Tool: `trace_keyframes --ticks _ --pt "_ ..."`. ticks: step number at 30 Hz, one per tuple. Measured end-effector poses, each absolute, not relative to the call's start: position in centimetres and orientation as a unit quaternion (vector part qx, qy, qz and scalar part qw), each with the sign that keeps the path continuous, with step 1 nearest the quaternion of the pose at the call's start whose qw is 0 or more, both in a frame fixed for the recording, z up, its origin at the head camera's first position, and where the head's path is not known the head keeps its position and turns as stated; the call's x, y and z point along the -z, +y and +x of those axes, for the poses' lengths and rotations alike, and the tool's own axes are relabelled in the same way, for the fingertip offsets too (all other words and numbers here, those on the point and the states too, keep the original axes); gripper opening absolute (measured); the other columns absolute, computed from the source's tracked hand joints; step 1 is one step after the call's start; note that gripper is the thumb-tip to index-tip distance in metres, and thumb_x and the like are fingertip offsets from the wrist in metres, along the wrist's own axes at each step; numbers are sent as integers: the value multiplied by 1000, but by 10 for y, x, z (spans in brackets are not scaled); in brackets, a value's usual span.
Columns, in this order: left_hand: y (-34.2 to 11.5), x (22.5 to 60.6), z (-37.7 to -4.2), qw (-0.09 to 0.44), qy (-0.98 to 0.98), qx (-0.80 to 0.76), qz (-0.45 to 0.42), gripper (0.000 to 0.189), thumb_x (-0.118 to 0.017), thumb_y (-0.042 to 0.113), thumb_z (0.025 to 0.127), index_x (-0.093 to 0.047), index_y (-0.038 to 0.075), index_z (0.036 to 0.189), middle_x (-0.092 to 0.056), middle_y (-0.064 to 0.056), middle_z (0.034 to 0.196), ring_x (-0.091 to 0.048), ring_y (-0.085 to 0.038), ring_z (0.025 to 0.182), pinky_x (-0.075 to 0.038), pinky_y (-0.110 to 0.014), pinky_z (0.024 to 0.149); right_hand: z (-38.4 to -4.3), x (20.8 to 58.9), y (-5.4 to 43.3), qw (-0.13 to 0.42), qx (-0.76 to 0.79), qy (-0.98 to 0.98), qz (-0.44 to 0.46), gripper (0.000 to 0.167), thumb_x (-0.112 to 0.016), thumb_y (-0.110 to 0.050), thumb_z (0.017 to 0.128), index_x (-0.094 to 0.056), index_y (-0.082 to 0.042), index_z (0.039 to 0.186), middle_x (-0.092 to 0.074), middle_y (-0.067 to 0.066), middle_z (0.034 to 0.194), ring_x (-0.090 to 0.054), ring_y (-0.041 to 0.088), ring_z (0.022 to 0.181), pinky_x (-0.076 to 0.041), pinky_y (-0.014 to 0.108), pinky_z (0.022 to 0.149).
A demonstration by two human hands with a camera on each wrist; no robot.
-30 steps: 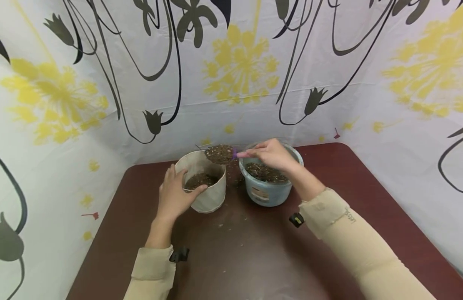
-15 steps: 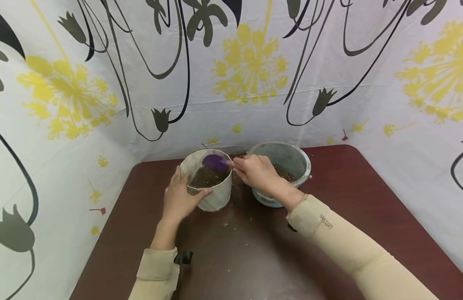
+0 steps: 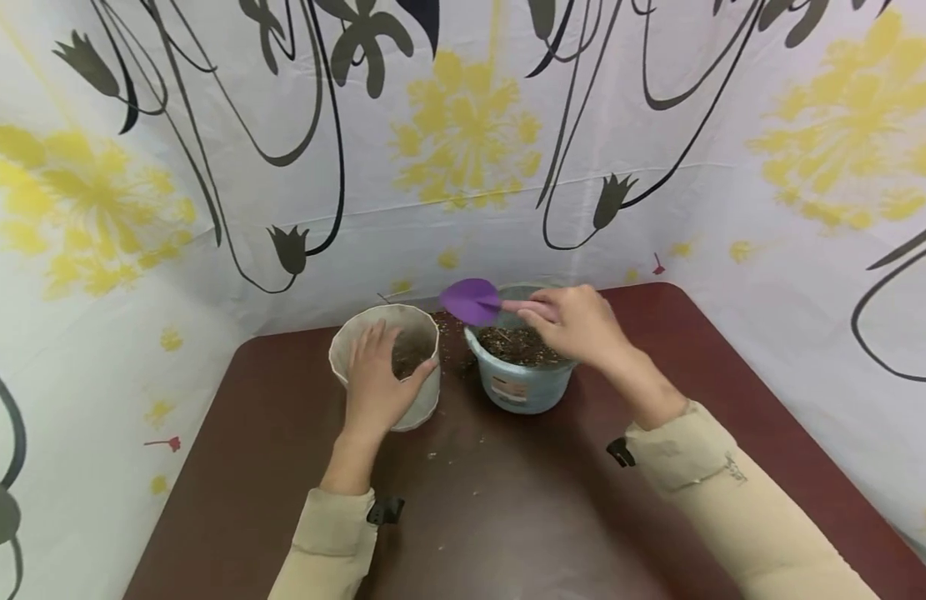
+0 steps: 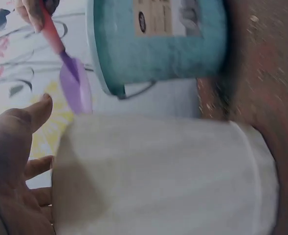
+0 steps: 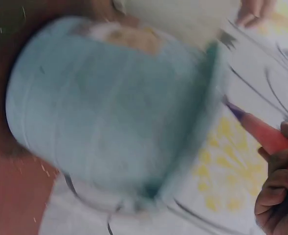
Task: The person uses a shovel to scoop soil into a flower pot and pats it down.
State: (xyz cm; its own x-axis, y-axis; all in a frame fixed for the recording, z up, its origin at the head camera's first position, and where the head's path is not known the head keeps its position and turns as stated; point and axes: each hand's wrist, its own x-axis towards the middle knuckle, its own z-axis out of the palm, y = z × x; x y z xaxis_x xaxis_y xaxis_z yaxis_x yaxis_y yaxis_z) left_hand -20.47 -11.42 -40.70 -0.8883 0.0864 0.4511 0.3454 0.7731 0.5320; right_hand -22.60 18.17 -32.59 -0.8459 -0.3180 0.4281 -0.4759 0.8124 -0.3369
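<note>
My right hand [image 3: 586,325] grips the pink handle of a small garden trowel [image 3: 472,302] with a purple blade. No soil heap shows on the blade, which is raised over the left rim of a light blue bucket [image 3: 526,387]. Dark soil [image 3: 518,346] lies inside that bucket. To its left stands a whitish pot [image 3: 421,408] with a wavy rim and some soil in it. At the pot's near rim is my left hand [image 3: 376,383], its fingers extended over the mouth and its thumb spread. In the left wrist view, that thumb [image 4: 38,112] stands clear of the pot.
Both containers stand near the back edge of a dark red-brown table [image 3: 463,517]. Soil crumbs are scattered between and in front of them. A white patterned cloth [image 3: 432,150] hangs close behind and at the sides.
The trowel, heaped with soil a second ago, tipped into the whitish pot and has come back right over the bucket without a heap. My left hand has shifted right along the pot's rim.
</note>
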Motion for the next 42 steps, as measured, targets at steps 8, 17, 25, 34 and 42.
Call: trace_keyframes --ticks 8,17,25,34,42 --pt "-64 398 -195 156 -909 337 -192 60 -69 48 94 -58 12 140 -30 -13 164 -31 -38 148 -30 -60 114 -211 306 215 150 -210 -945 202 35 -72 -22 95 -72 2 121 -76 20 99 -41 15 45 -39 35 50" --pt "-40 422 -197 91 -922 330 -182 60 -70 48 94 -57 16 144 -17 -18 166 -33 -40 146 -39 -57 110 -235 339 208 175 -114 -932 297 36 -75 0 88 -75 -11 123 -58 8 83 -50 22 61 -42 37 53" --pt "-35 425 -201 96 -923 316 -197 58 -68 51 94 -61 16 140 -24 -20 164 -38 -41 143 -39 -56 111 -254 347 209 243 -37 -884 399 46 -75 8 85 -76 -21 122 -49 7 76 -42 18 57 -39 33 47" --pt "-31 426 -201 120 -929 284 -204 55 -69 51 93 -64 19 137 -30 -21 161 -46 -37 139 -34 -52 115 -254 310 225 53 -6 -937 345 34 -74 3 88 -77 -12 117 -66 6 91 -68 26 81 -54 40 64" --pt "-24 427 -206 126 -935 272 -187 59 -68 58 91 -65 19 135 -31 -20 161 -51 -41 133 -39 -54 111 -274 327 225 127 76 -943 297 6 -76 -18 89 -79 -15 93 -67 8 72 -62 29 60 -52 47 50"
